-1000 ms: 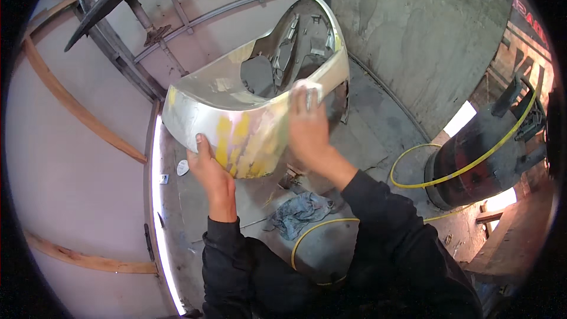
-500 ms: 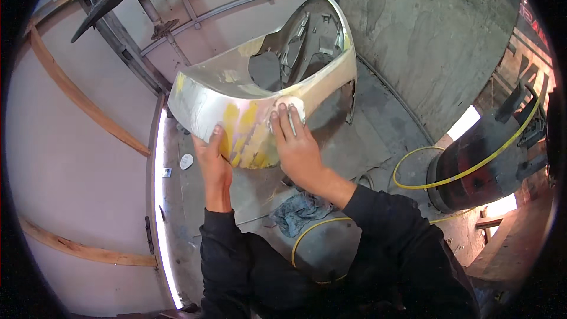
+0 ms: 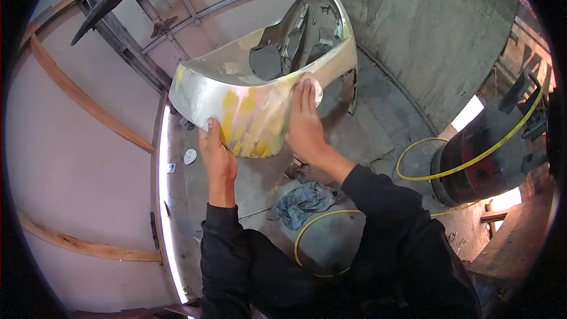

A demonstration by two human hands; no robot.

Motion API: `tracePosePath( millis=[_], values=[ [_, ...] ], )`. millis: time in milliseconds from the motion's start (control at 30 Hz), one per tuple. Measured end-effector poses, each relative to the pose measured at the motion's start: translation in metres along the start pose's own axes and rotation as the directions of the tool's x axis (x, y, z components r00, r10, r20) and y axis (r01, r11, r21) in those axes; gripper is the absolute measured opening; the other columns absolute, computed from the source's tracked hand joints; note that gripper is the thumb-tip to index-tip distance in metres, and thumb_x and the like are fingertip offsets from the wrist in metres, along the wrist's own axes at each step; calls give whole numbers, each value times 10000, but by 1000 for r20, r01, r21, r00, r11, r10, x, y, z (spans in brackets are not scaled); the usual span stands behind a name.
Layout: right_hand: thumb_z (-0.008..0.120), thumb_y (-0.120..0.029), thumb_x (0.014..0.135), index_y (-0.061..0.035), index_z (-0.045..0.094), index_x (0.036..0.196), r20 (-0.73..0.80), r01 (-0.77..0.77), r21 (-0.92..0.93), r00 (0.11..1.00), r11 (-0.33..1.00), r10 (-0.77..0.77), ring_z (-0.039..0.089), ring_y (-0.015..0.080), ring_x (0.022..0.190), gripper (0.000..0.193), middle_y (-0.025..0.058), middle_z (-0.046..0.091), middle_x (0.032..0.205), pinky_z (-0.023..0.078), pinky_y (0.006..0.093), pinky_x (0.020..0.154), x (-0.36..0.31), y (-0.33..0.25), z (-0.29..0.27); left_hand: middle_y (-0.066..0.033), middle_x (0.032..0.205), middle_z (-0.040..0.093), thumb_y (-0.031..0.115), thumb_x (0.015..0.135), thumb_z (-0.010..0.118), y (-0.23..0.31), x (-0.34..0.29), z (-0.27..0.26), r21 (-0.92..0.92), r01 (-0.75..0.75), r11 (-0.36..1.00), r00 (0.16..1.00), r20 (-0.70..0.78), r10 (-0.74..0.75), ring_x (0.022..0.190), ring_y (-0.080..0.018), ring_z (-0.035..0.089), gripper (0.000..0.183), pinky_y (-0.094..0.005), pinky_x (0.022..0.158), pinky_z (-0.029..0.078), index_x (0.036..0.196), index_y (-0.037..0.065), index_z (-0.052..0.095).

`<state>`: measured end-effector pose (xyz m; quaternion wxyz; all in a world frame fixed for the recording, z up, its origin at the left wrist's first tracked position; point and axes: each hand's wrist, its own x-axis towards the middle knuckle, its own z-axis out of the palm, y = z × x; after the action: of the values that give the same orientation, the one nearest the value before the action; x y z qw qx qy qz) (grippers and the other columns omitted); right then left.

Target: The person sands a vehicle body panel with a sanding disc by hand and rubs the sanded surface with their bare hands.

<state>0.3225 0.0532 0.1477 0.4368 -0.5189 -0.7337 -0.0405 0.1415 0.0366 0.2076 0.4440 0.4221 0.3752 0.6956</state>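
A silver car bumper [image 3: 207, 91] with yellow and pinkish filler patches stands tilted in front of me, its open frame at the far right end. My left hand [image 3: 218, 153] grips its lower edge at the left, thumb on the outer face and fingers behind. With its fingers stretched over it, my right hand [image 3: 306, 121] presses a round whitish sanding disc [image 3: 319, 93] flat on the bumper, right of the yellow patches near the upper edge. Most of the disc is hidden under the fingers.
A crumpled blue-grey rag [image 3: 304, 204] lies on the floor below the bumper. A yellow hose [image 3: 298, 242] loops beside it and over a dark cylindrical tank [image 3: 472, 168] at the right. Pale wall panels [image 3: 77, 171] stand left; a grey board [image 3: 425, 35] leans behind.
My right hand has slid the disc to the right and slightly up along the bumper. The bumper sits a little higher in view; my left hand keeps its hold.
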Motion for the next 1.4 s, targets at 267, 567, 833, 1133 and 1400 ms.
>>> tracePosePath(
  millis=[267,567,833,1133,1400],
  values=[
    [558,0,785,215,243,1465,112,177,62,977,982,-183,291,618,1397,779,441,280,1503,464,500,1052,-14,-27,-14,-112,1377,567,285,1087,477,8,-9,12,6,-23,1000,999,-30,23,1235,-208,576,447,-371,1045,466,1421,-10,449],
    [591,-35,802,179,295,1467,81,250,61,964,966,-255,335,556,1409,758,414,322,1504,395,503,1118,-27,-29,-5,-125,1370,565,294,1088,472,11,2,8,-26,-5,1000,997,-71,3,1220,-222,588,459,-380,1034,480,1429,-11,430],
    [707,-133,713,149,329,1465,187,417,111,883,902,-432,293,523,1447,887,371,354,1506,374,508,1129,-11,-38,-14,-134,1334,579,269,1085,481,14,5,2,-118,-9,993,987,-159,-10,1189,-222,595,432,-374,1010,488,1402,-23,447],
    [685,-632,815,111,237,1529,132,255,335,940,907,-313,226,494,1490,1123,359,230,1586,284,514,1186,-2,-33,-4,-138,1370,551,253,1086,475,5,5,-9,-245,-5,970,989,-143,-31,1228,-235,579,445,-390,1037,484,1436,-13,403],
    [696,-612,810,163,244,1496,63,32,217,997,976,-46,226,542,1467,1129,415,242,1544,270,548,1182,1,-37,8,-138,1388,544,264,1081,491,4,2,3,-203,-68,977,983,-183,30,1244,-236,565,452,-396,1059,463,1427,-16,416]
  ],
)
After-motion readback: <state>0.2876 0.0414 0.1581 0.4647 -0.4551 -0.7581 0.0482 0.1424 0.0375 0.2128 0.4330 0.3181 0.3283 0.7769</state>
